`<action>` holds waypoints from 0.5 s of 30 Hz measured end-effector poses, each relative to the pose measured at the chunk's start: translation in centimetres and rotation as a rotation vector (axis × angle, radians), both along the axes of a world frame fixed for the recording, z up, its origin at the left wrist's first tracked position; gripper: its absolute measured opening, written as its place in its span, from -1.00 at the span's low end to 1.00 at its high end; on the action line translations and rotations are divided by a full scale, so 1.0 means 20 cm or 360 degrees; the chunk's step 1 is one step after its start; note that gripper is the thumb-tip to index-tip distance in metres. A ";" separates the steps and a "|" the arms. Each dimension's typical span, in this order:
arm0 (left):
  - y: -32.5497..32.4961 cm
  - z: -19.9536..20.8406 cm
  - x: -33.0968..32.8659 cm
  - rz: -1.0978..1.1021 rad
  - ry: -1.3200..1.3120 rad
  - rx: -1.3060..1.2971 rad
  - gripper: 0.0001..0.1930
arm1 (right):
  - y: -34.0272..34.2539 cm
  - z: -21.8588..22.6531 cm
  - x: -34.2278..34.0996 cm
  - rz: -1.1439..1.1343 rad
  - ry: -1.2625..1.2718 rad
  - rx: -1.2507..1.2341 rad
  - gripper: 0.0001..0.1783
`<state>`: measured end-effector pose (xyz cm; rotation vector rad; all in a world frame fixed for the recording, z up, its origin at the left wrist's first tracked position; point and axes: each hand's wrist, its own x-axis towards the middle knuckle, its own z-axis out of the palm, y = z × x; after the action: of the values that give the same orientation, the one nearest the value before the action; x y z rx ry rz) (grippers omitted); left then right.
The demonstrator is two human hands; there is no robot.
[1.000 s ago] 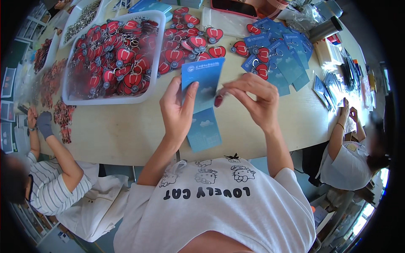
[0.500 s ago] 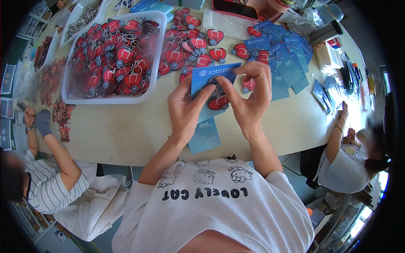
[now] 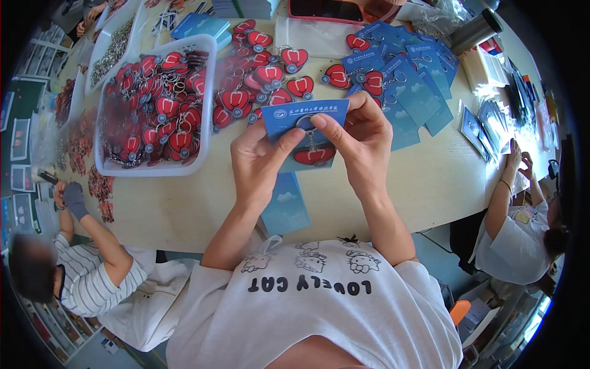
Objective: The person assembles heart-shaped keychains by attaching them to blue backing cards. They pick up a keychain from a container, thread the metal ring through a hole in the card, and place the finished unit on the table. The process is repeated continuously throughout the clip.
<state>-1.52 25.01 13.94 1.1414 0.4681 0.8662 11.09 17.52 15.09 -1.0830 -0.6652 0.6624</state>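
Held up in front of me over the table is a blue backing card (image 3: pixel 284 113). A red heart-shaped keychain (image 3: pixel 314 155) lies against its face, its metal ring near the card's upper middle. My left hand (image 3: pixel 255 169) closes on the card's left side, the thumb pressed by the ring. On the other side, my right hand (image 3: pixel 367 147) pinches the card, and its thumb also touches the ring. Whether the ring passes through the card is hidden by my thumbs. Below my hands another blue card (image 3: pixel 286 206) rests on the table.
A white plastic bin (image 3: pixel 211 98) full of red keychains stands to the left. More loose keychains (image 3: pixel 269 74) are heaped beside it. Fanned blue cards (image 3: pixel 405 126) with keychains lie at the right, near a dark cylinder (image 3: pixel 476 31). People work at both sides.
The card has turned flatter toward me and shifted slightly left with both hands. The keychain, earlier hanging tilted, now lies level across the card. My view has shifted a little.
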 end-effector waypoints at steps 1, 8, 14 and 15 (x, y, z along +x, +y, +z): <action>0.00 0.00 0.01 -0.0005 -0.0021 0.0029 -0.76 | -0.01 0.01 0.02 0.0078 0.0129 0.0024 -0.81; -0.10 -0.02 0.10 0.0136 -0.0072 -0.0103 -0.77 | -0.04 0.00 0.08 0.0227 0.0103 -0.0025 -0.80; -0.09 -0.08 0.07 0.0161 0.0091 0.0089 -0.79 | -0.01 -0.08 0.03 0.0117 -0.0218 -0.0139 -0.70; -0.09 -0.10 0.06 0.0180 0.0137 0.0223 -0.79 | -0.02 -0.09 0.03 0.0152 -0.0236 -0.0165 -0.70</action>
<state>-0.37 23.31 11.87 1.2943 0.5534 0.9626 11.73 17.18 13.29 -1.2104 -0.8219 0.7096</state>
